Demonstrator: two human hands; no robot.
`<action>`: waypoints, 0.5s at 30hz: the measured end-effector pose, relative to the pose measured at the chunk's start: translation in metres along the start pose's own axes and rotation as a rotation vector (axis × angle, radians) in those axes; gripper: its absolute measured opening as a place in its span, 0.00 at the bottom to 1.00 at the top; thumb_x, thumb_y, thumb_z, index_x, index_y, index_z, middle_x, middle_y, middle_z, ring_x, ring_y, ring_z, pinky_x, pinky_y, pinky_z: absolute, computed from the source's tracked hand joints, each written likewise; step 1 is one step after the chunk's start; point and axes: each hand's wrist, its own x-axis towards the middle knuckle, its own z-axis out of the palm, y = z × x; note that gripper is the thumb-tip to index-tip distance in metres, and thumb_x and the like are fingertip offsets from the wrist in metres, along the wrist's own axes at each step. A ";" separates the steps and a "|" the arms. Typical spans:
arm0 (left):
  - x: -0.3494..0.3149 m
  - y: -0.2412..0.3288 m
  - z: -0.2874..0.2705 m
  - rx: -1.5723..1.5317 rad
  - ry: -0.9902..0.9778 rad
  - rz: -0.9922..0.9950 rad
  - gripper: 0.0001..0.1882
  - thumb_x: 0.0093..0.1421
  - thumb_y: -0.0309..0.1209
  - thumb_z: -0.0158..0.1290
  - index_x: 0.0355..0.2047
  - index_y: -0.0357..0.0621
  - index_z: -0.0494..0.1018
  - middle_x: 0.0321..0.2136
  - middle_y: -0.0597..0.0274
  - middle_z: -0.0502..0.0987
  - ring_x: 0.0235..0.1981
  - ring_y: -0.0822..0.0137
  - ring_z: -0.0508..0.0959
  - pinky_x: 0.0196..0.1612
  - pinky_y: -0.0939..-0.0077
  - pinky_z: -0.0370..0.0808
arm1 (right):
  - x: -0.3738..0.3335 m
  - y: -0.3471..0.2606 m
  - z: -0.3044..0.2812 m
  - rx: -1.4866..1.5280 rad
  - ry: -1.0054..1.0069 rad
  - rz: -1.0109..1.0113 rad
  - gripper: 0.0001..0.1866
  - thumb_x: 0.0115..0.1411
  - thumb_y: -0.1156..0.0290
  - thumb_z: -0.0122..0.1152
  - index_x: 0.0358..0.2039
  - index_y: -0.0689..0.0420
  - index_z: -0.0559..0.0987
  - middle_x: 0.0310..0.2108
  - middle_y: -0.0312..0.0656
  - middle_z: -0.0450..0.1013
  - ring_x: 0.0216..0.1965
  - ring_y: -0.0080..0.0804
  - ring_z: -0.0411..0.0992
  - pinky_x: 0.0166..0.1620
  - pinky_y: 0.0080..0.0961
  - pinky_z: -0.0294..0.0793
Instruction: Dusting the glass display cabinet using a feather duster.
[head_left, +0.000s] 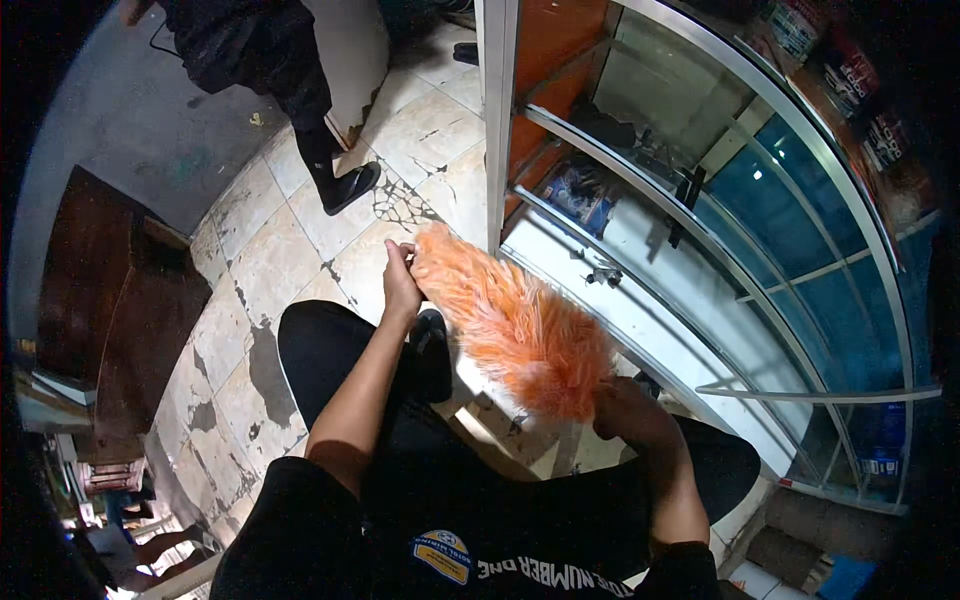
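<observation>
A long fluffy duster (515, 325) with shaggy orange and pale strands stretches across in front of me, over the tiled floor. My left hand (401, 280) has its fingers closed at the duster's far left end. At the near right end my right hand (632, 410) is closed around it; its fingers are partly hidden and no handle shows. Just beyond the duster stands a glass display cabinet (497, 150) with a pale metal frame. My bent knees are spread on either side below the duster.
Inside the cabinet, a white shelf (640, 265) bears small dark metal parts (600, 272) and a blue package (580, 195). Cracked tiles (245, 300) cover the floor. Another person in dark clothes (265, 60) stands at the upper left, a sandal (352, 188) on one foot. Brown wooden furniture (100, 290) is at left.
</observation>
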 end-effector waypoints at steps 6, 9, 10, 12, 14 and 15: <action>-0.004 0.004 -0.012 0.206 0.000 -0.297 0.32 0.60 0.58 0.31 0.28 0.41 0.70 0.17 0.65 0.69 0.15 0.72 0.66 0.24 0.81 0.62 | -0.005 -0.071 -0.014 0.501 0.472 0.444 0.17 0.59 0.57 0.47 0.23 0.59 0.70 0.18 0.31 0.64 0.19 0.20 0.61 0.22 0.22 0.60; -0.002 0.006 -0.022 -0.076 -0.207 -0.419 0.30 0.59 0.58 0.33 0.32 0.42 0.70 0.19 0.65 0.69 0.19 0.71 0.67 0.27 0.77 0.64 | -0.006 -0.060 -0.018 0.306 0.464 0.320 0.17 0.58 0.58 0.46 0.24 0.60 0.72 0.21 0.37 0.69 0.23 0.32 0.67 0.26 0.30 0.64; -0.001 0.006 -0.029 -0.362 -0.391 -0.503 0.30 0.59 0.58 0.34 0.36 0.42 0.69 0.21 0.64 0.70 0.23 0.70 0.68 0.30 0.73 0.66 | -0.004 -0.051 -0.015 0.309 0.470 0.320 0.17 0.58 0.58 0.46 0.24 0.60 0.72 0.21 0.37 0.69 0.23 0.32 0.67 0.26 0.30 0.64; -0.005 0.011 -0.025 -0.643 -0.577 -0.586 0.30 0.58 0.57 0.35 0.41 0.42 0.68 0.23 0.63 0.70 0.27 0.69 0.70 0.33 0.69 0.68 | 0.005 -0.022 -0.001 -0.645 0.302 0.047 0.15 0.59 0.62 0.44 0.25 0.60 0.72 0.23 0.44 0.71 0.26 0.44 0.69 0.29 0.37 0.66; -0.018 0.015 -0.003 -0.701 -0.352 -0.534 0.30 0.58 0.58 0.35 0.40 0.44 0.70 0.25 0.63 0.73 0.25 0.68 0.72 0.32 0.72 0.68 | 0.015 -0.006 0.028 -0.791 0.383 -0.243 0.13 0.58 0.65 0.44 0.25 0.60 0.72 0.23 0.47 0.71 0.26 0.47 0.69 0.30 0.39 0.66; -0.022 0.017 0.002 -0.726 -0.237 -0.506 0.30 0.57 0.58 0.34 0.39 0.45 0.70 0.25 0.62 0.74 0.23 0.67 0.73 0.31 0.74 0.69 | 0.020 -0.005 0.043 -0.933 0.456 -0.544 0.12 0.58 0.67 0.44 0.26 0.60 0.72 0.23 0.51 0.70 0.26 0.51 0.68 0.31 0.42 0.66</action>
